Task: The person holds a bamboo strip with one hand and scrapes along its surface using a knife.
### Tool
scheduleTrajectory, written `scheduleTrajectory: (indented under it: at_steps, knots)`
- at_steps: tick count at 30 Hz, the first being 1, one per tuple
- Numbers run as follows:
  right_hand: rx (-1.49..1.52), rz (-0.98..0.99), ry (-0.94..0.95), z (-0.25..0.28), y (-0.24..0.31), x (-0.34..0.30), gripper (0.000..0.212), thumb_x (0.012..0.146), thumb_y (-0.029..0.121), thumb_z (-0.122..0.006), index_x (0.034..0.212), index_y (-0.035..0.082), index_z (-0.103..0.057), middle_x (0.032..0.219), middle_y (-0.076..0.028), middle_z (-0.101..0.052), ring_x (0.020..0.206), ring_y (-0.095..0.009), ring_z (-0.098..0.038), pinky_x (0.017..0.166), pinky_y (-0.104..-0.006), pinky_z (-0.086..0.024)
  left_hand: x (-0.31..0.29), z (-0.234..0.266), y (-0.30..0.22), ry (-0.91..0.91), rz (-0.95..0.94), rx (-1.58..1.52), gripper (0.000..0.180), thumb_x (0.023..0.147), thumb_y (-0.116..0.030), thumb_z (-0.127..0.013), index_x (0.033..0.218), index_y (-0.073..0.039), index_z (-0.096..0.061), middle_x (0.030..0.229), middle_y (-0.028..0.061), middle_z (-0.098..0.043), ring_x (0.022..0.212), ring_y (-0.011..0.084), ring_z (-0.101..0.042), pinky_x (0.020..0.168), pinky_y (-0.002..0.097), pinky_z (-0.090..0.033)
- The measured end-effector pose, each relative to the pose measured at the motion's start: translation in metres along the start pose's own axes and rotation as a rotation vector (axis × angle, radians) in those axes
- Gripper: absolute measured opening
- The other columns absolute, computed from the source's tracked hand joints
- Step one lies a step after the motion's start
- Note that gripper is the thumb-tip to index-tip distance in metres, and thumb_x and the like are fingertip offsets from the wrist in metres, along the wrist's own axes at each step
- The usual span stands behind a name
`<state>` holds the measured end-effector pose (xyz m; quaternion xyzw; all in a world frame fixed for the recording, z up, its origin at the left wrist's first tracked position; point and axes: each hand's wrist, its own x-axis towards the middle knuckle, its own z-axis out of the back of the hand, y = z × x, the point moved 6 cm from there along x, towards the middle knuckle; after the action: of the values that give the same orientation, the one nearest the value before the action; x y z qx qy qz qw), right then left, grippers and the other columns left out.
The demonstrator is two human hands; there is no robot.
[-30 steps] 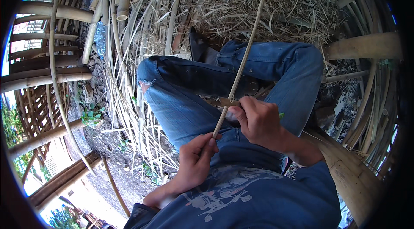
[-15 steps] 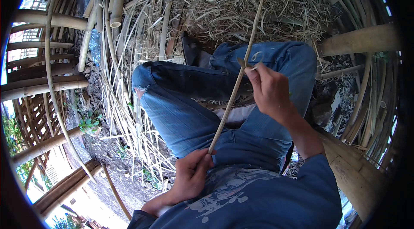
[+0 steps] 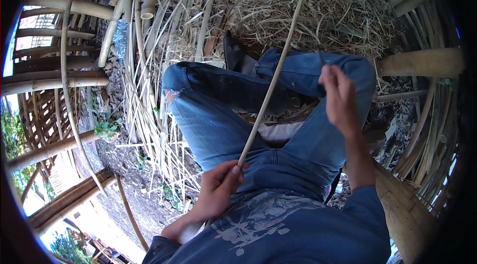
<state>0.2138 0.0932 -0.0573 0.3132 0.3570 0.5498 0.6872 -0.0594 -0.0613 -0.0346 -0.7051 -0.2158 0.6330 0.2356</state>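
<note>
A long, thin bamboo strip (image 3: 274, 81) slants from my lap up and away over my crossed legs. Its near end is pinched between the thumb and fingers of my left hand (image 3: 217, 189), close to my waist. My right hand (image 3: 341, 99) is apart from the strip, above my right thigh, with its fingers closed round a small knife. Only a dark, blurred bit of the blade shows past the fingertips, against the blue jeans (image 3: 208, 120). The knife's handle is hidden in the hand.
A heap of bamboo shavings (image 3: 308, 20) lies beyond my legs. Many split strips (image 3: 149, 130) are strewn on the ground to my left, near bamboo poles (image 3: 149, 5) and a slatted frame (image 3: 59, 82). A thick bamboo pole (image 3: 422, 62) juts in from the right.
My right hand has moved right, away from the bamboo strip, taking the knife off it. The curled shaving by that hand no longer shows. My left hand keeps its hold.
</note>
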Motion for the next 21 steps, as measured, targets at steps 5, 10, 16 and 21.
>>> scheduleTrajectory:
  at_steps: [5, 10, 16, 21]
  knots:
    - [0.011, 0.371, 0.328, -0.059, 0.055, -0.073, 0.032, 0.094, 0.028, -0.055, 0.076, 0.003, -0.052, 0.057, -0.014, -0.056, 0.050, -0.030, -0.060, 0.045, -0.0388, -0.044, 0.024, -0.008, -0.019, 0.062, -0.070, -0.116, 0.025, 0.101, -0.017, -0.045, 0.110, 0.000, -0.061, 0.074, -0.0025, -0.054, 0.054, 0.0004, -0.038, 0.047, 0.0156, -0.030]
    - [-0.089, 0.528, 0.360, -0.069, 0.067, -0.091, 0.030, 0.093, 0.027, -0.056, 0.075, 0.004, -0.050, 0.061, -0.012, -0.058, 0.050, -0.028, -0.061, 0.044, -0.0378, -0.047, 0.022, -0.014, -0.032, 0.039, -0.074, -0.024, 0.025, 0.101, -0.017, -0.044, 0.109, 0.000, -0.061, 0.072, -0.0027, -0.052, 0.055, 0.0006, -0.038, 0.048, 0.0164, -0.030]
    - [-0.149, 0.539, 0.325, -0.064, 0.066, -0.082, 0.031, 0.094, 0.028, -0.056, 0.075, 0.004, -0.049, 0.060, -0.012, -0.057, 0.049, -0.028, -0.061, 0.042, -0.0364, -0.047, 0.018, -0.017, -0.034, 0.023, -0.161, 0.059, 0.025, 0.101, -0.015, -0.044, 0.107, 0.003, -0.061, 0.070, -0.0027, -0.049, 0.057, 0.0023, -0.037, 0.050, 0.0185, -0.030]
    - [-0.170, 0.556, 0.295, -0.063, 0.067, -0.081, 0.032, 0.094, 0.029, -0.055, 0.075, 0.004, -0.049, 0.058, -0.011, -0.056, 0.048, -0.027, -0.061, 0.041, -0.0360, -0.047, 0.015, -0.017, -0.037, 0.015, -0.193, 0.080, 0.025, 0.101, -0.014, -0.043, 0.106, 0.004, -0.060, 0.069, -0.0027, -0.048, 0.058, 0.0030, -0.036, 0.050, 0.0193, -0.030]
